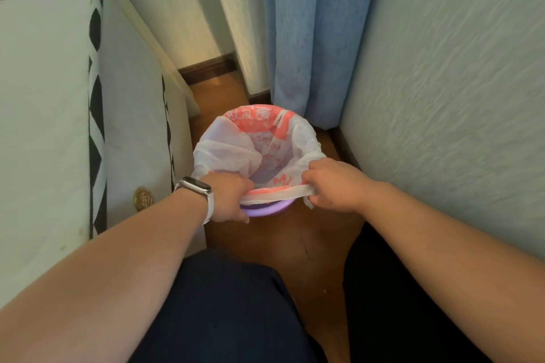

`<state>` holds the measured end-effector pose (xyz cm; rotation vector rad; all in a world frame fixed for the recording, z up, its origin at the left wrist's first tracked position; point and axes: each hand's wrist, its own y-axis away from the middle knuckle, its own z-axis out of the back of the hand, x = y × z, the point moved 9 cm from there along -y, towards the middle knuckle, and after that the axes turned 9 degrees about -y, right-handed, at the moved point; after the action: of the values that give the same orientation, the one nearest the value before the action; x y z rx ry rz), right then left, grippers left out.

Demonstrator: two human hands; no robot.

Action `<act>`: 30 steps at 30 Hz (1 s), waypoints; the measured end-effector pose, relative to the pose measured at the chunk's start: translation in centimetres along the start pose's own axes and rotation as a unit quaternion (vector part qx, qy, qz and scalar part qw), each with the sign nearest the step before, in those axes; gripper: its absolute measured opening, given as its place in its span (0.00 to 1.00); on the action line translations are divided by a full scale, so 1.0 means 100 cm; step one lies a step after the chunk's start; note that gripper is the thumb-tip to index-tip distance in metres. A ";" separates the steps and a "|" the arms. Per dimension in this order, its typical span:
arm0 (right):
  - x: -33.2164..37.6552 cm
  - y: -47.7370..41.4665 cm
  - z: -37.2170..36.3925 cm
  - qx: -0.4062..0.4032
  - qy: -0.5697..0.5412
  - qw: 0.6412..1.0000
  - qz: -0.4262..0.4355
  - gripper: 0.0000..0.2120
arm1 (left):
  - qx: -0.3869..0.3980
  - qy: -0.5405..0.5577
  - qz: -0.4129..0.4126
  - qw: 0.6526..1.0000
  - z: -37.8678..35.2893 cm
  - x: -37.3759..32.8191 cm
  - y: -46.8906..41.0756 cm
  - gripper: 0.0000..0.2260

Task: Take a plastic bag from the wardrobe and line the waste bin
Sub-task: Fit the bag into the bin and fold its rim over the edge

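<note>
A small purple waste bin (pixel 267 210) stands on the wooden floor between a bed and a wall. A white plastic bag with red print (pixel 259 141) sits inside it, its mouth spread over the far and side rim. My left hand (pixel 228 196), with a watch on the wrist, grips the bag's edge at the near left of the rim. My right hand (pixel 333 184) grips the edge at the near right. Between the two hands the bag's edge is stretched into a taut band just above the near rim.
A bed with a white and black patterned cover (pixel 59 97) runs along the left. A textured wall (pixel 457 97) rises on the right. Blue curtains (pixel 309 38) hang behind the bin. My dark-trousered knees (pixel 221 303) fill the bottom.
</note>
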<state>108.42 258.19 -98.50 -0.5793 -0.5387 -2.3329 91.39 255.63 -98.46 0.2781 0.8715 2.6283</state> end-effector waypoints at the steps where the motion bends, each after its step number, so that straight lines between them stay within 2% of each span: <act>1: -0.002 -0.002 -0.001 -0.005 0.003 1.000 -0.002 0.07 | -0.009 -0.012 -0.004 1.000 0.000 0.000 -0.002 0.21; 5: -0.008 -0.012 0.001 -0.028 0.007 1.000 -0.007 0.07 | -0.086 -0.046 -0.009 0.995 0.016 0.005 -0.006 0.14; 9: -0.018 -0.021 0.010 -0.068 0.001 0.998 -0.004 0.08 | -0.187 -0.061 0.017 0.980 0.036 0.013 -0.015 0.15; 12: -0.024 -0.029 0.024 -0.113 0.003 0.994 -0.002 0.13 | -0.260 -0.021 0.070 0.963 0.050 0.027 -0.015 0.11; 15: -0.030 -0.037 0.030 -0.140 0.010 0.990 0.003 0.11 | -0.300 0.030 0.115 0.947 0.053 0.043 -0.011 0.07; 22: -0.037 -0.047 0.028 -0.135 -0.016 0.991 0.001 0.06 | -0.340 0.109 0.172 0.918 0.028 0.062 -0.001 0.07; 27: -0.042 -0.048 0.023 -0.125 -0.011 0.992 -0.006 0.08 | -0.286 0.173 0.122 0.935 0.009 0.056 -0.013 0.08; 30: -0.045 -0.050 0.020 -0.129 0.000 0.992 -0.001 0.07 | -0.280 0.215 0.164 0.921 0.006 0.064 -0.018 0.11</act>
<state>108.52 264.97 -100.35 -0.6962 -0.2365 -2.4222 86.20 259.82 -98.58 -0.3472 0.1455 3.1720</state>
